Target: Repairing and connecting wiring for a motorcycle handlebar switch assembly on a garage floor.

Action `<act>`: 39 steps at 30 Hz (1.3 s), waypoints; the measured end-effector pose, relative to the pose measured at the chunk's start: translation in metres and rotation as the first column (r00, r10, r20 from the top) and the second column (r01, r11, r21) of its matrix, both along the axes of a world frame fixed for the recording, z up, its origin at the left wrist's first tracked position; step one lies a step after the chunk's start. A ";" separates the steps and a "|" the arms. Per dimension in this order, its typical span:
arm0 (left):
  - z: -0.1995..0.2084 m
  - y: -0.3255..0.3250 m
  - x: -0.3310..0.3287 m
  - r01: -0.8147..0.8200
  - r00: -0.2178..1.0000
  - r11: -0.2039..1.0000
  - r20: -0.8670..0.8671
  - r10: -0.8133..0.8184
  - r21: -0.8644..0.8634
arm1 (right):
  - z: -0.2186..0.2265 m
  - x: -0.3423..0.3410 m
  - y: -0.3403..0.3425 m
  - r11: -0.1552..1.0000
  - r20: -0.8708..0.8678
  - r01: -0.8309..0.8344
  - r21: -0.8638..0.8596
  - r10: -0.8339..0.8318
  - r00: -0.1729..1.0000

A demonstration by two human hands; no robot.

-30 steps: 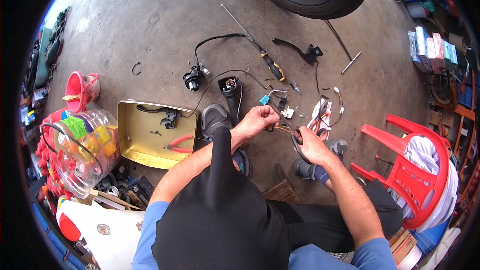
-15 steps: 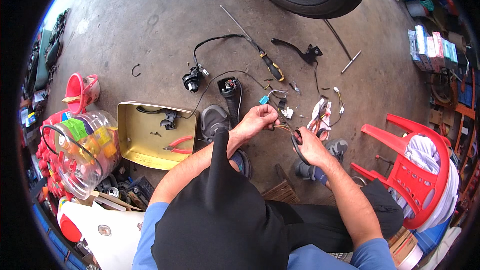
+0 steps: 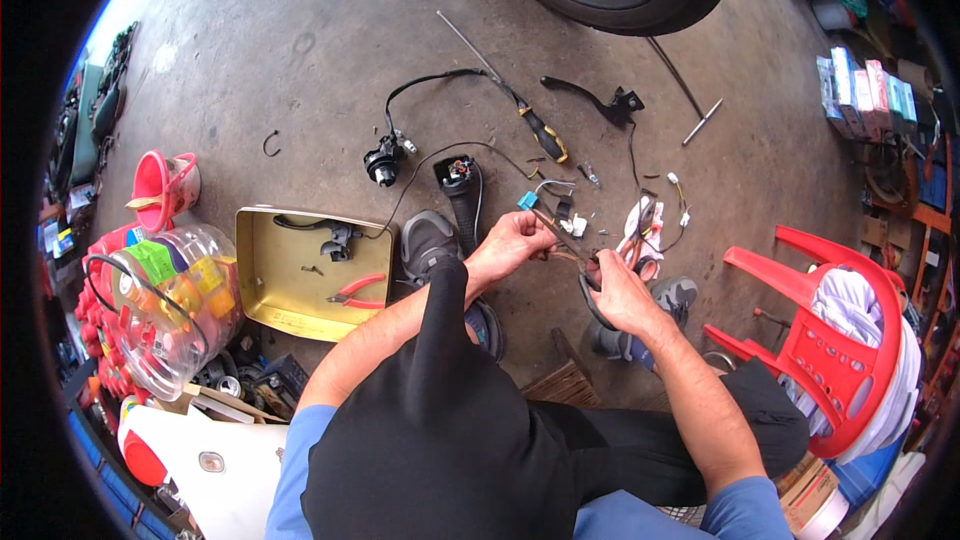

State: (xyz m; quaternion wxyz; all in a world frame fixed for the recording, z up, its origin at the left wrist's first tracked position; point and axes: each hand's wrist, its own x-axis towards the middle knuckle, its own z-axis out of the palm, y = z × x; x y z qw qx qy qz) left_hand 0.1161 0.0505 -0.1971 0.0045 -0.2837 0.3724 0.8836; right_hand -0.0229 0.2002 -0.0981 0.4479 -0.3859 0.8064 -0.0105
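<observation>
Over the floor between my shoes, my left hand (image 3: pixel 515 246) pinches the ends of thin coloured wires (image 3: pixel 568 256). My right hand (image 3: pixel 622 292) is closed around a pair of black-handled scissors (image 3: pixel 592 306), whose blades point up and left, close beside my left fingertips. Whether the blades touch the wires is hard to tell. Just beyond my left hand lie a blue connector (image 3: pixel 527 201) and small black and white connector pieces. A black handlebar grip (image 3: pixel 462 205) with exposed wiring stands by my left shoe.
A gold tray (image 3: pixel 290 305) at left holds red-handled cutters (image 3: pixel 358 290) and a black bracket. Farther out lie a screwdriver (image 3: pixel 543 132), a switch housing (image 3: pixel 383 160), a brake lever (image 3: pixel 590 93) and a T-handle wrench (image 3: pixel 703 123). A wheel (image 3: pixel 640 15) stands ahead; a red chair (image 3: pixel 850 360) is at right.
My right hand has shifted slightly left, and the scissor blades now reach farther past my left fingertips. Less of the orange wire shows between my hands.
</observation>
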 end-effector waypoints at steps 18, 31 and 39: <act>-0.001 0.001 -0.001 0.000 1.000 0.999 -0.003 0.000 -0.046 | -0.002 0.001 0.002 0.997 0.050 0.078 0.002 -0.078 0.996; -0.015 0.007 -0.003 0.006 1.000 0.981 -0.004 -0.007 -0.192 | -0.008 0.007 0.005 0.998 -0.022 0.042 -0.055 -0.044 0.999; -0.011 0.006 -0.002 0.015 1.000 0.972 -0.023 -0.021 -0.235 | -0.009 0.008 0.003 0.999 -0.032 0.046 -0.021 -0.046 0.998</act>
